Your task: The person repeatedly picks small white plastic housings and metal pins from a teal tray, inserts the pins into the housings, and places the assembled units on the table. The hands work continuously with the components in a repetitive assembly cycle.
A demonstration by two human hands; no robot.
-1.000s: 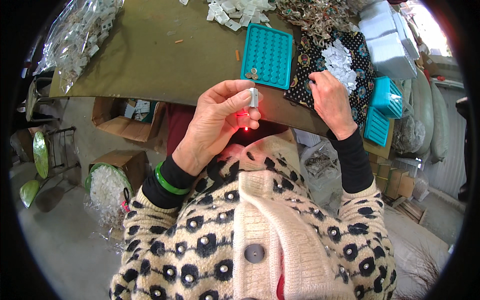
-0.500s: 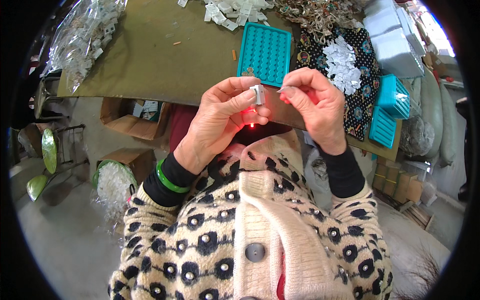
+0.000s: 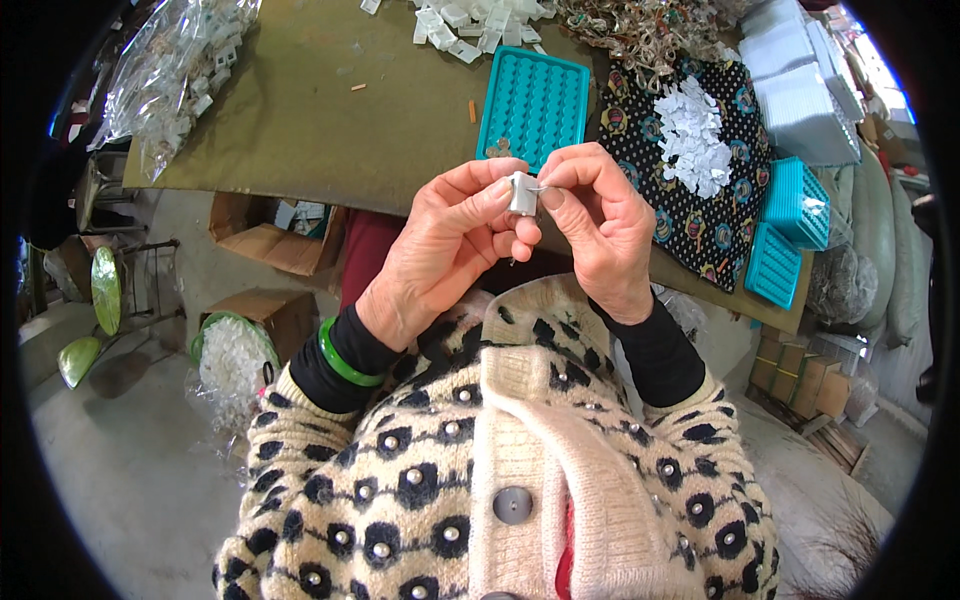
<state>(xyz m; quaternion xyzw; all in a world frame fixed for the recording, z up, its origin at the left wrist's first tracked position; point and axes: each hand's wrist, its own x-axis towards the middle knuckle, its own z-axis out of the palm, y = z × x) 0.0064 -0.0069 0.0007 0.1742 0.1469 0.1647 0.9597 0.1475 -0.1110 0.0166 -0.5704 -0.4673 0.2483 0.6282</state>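
Observation:
My left hand [image 3: 437,232] pinches a small white plastic case [image 3: 523,198] between thumb and fingertips, just past the table's near edge. My right hand [image 3: 607,228] is closed, thumb against forefinger, at the right side of that case. A thin small piece [image 3: 538,188] shows between the right fingertips and touches the case; its kind is too small to make out. Directly beyond the hands lies a teal ridged tray [image 3: 537,95] with a few small clear bits at its near left corner.
White flat pieces [image 3: 692,140] lie on a dark patterned cloth [image 3: 622,135] at right. Stacked teal trays [image 3: 795,205] sit beside it. White cases [image 3: 470,25] and tangled wire-like parts [image 3: 640,35] are heaped at the back. A clear bag [image 3: 185,75] lies at left.
My right hand has moved left, bringing its thin piece from apart to touching the white case. A red glow by my left hand no longer shows. The view has shifted slightly.

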